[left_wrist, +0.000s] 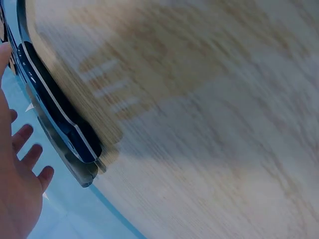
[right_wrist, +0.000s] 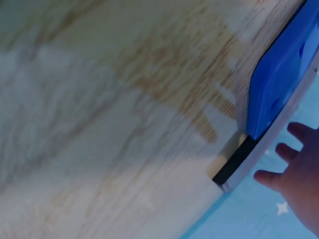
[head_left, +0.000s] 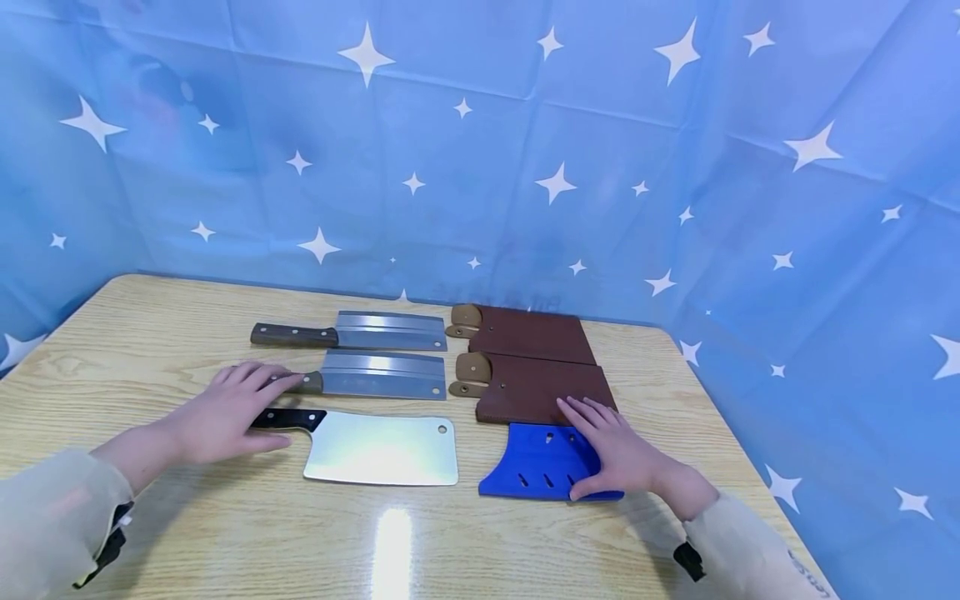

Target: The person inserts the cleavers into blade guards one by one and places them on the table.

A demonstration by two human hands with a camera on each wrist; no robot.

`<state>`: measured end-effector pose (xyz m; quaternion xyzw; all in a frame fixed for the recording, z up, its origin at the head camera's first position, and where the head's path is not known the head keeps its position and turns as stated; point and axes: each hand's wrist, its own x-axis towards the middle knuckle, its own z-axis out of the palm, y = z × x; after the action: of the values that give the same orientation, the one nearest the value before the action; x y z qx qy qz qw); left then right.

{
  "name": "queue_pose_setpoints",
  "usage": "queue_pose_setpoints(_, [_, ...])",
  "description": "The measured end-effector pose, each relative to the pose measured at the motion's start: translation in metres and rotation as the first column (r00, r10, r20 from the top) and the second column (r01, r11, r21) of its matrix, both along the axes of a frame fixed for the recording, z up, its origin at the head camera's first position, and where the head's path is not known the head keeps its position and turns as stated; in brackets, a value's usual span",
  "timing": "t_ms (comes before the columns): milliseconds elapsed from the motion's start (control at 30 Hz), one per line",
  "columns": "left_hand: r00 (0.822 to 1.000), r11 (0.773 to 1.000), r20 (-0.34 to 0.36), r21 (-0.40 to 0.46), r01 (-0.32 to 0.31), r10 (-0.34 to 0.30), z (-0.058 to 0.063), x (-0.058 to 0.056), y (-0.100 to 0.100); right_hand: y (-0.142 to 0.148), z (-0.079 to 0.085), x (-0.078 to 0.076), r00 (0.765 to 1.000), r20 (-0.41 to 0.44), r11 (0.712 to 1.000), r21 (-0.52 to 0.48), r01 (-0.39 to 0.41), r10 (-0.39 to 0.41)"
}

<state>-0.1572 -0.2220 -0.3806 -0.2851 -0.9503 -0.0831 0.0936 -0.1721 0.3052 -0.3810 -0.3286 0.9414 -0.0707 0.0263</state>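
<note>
My left hand (head_left: 232,412) is spread above the handles (head_left: 296,419) of the near knife (head_left: 382,450) and the middle knife (head_left: 386,377), and it grips neither. My right hand (head_left: 618,450) is spread over the blue cover (head_left: 528,467); whether it touches, I cannot tell. The far knife (head_left: 392,332) lies on the table (head_left: 300,542) too. The front brown cover (head_left: 543,390) and back brown cover (head_left: 528,333) are at right. No knife is inside any cover, so I judge the work as hardly begun, with all three knives left.

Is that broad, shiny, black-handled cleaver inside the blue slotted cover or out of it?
Out. The broad, shiny, black-handled cleaver lies bare-bladed, and wooden tabletop separates it from the blue slotted cover.
</note>
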Motion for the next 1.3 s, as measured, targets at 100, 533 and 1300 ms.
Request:
queue_pose_setpoints(100, [1.0, 1.0, 0.019, -0.009, -0.004, 0.004, -0.001, 0.0, -0.001, -0.001, 0.0, 0.001, 1.0, 0.0, 1.0, -0.014, 0.004, -0.004])
queue_pose_setpoints(533, [0.991, 1.0, 0.129, 0.012, 0.022, -0.023, -0.009, -0.003, -0.008, -0.002, 0.002, 0.003, 0.999, 0.031, 0.999, 0.017, 0.043, -0.043])
queue_pose_setpoints(1300, [0.845, 0.932, 0.515, 0.357, -0.06, -0.143, -0.001, -0.01, -0.029, 0.004, 0.005, 0.013, 0.996, 0.084, 0.997, 0.08, 0.005, -0.011])
